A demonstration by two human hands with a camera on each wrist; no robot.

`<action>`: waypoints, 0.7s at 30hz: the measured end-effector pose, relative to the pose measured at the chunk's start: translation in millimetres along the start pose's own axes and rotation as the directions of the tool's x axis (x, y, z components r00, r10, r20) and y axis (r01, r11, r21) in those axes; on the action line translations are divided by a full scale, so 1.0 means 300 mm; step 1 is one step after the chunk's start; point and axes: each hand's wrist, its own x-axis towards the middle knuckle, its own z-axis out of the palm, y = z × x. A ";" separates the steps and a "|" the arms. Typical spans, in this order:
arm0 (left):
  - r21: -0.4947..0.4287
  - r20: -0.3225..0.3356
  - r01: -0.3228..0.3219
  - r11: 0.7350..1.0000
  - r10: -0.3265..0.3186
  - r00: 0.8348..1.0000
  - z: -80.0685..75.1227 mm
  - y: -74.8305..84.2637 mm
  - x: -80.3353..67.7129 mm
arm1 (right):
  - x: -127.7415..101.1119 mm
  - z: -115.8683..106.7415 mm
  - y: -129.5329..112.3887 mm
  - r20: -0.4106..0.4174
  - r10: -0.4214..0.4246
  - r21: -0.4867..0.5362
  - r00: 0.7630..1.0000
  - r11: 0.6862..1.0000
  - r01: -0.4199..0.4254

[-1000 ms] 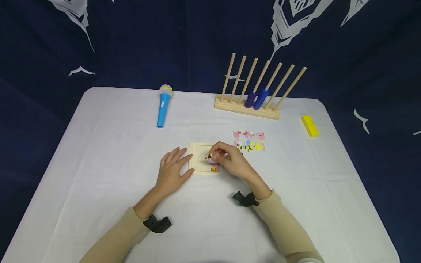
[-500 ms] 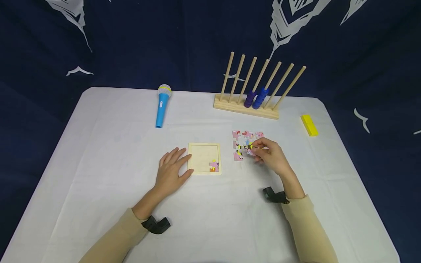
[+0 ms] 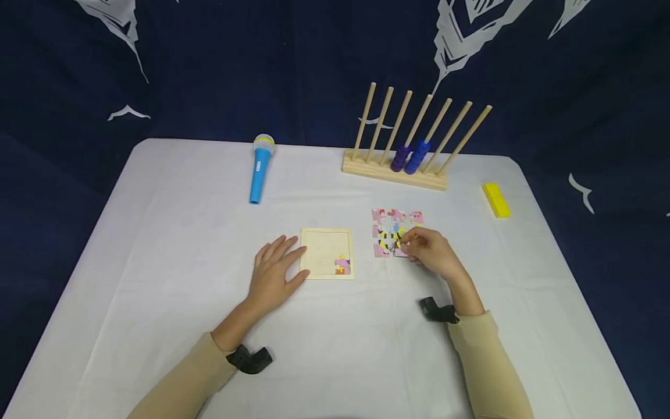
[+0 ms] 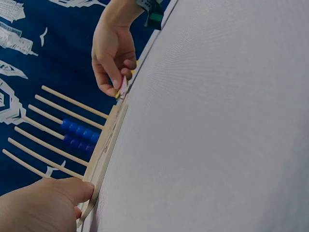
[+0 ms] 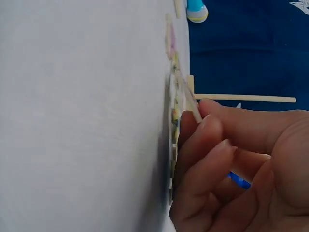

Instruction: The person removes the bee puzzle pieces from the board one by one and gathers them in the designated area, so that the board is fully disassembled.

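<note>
My left hand (image 3: 273, 273) lies with spread fingers, its fingertips and thumb at the left edge of a small square wooden puzzle tray (image 3: 319, 250). One pink-and-yellow piece (image 3: 342, 266) sits in the tray's lower right corner. Right of the tray, several pink puzzle pieces (image 3: 379, 215) with bee pictures lie grouped. At that group's lower right is my right hand (image 3: 433, 251), thumb and fingers pinching a puzzle piece (image 5: 189, 96), seen tilted on edge in the right wrist view. In the left wrist view my left thumb (image 4: 72, 189) touches the tray's rim.
Behind the pieces stands a wooden peg rack (image 3: 392, 174) with blue and purple beads on two pegs. A blue toy microphone (image 3: 259, 171) lies at the back left. A yellow block (image 3: 496, 200) is at the right on the white table (image 3: 183, 233).
My right hand has gone from above the tray, where it held a bee piece, rightward to the grouped pieces, and has stayed there over the last half second. My left hand has kept its place.
</note>
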 end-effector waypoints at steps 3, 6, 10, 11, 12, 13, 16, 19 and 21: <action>-0.002 -0.001 0.000 1.000 0.000 1.000 0.000 0.002 -0.001 | 0.002 0.010 0.004 -0.013 0.012 -0.053 1.000 0.999 -0.013; -0.001 -0.001 0.005 1.000 -0.005 1.000 -0.001 0.003 -0.001 | 0.003 0.018 0.005 -0.055 0.012 -0.108 0.998 0.994 -0.018; -0.007 0.002 0.007 1.000 -0.007 1.000 -0.005 0.006 0.000 | 0.001 0.030 0.007 -0.128 0.021 -0.176 0.992 0.983 -0.044; -0.008 0.001 0.006 1.000 -0.006 1.000 -0.005 0.006 0.000 | 0.000 0.033 0.006 -0.142 0.020 -0.190 0.990 0.981 -0.047; -0.008 0.001 0.005 1.000 -0.005 1.000 -0.005 0.007 0.000 | 0.000 0.035 0.007 -0.154 0.019 -0.201 0.988 0.978 -0.050; -0.009 0.001 0.004 1.000 -0.004 1.000 -0.005 0.007 0.000 | 0.000 0.037 0.007 -0.168 0.017 -0.212 0.986 0.976 -0.053; -0.008 0.002 0.004 1.000 -0.004 1.000 -0.005 0.007 -0.001 | -0.001 0.043 0.006 -0.202 -0.003 -0.249 0.979 0.967 -0.049; -0.008 0.003 0.007 1.000 -0.007 1.000 -0.006 0.007 -0.001 | -0.001 0.048 0.005 -0.225 -0.023 -0.280 0.974 0.959 -0.042; -0.004 0.003 0.008 1.000 -0.008 1.000 -0.006 0.007 -0.001 | 0.000 0.049 0.005 -0.232 -0.033 -0.291 0.972 0.956 -0.037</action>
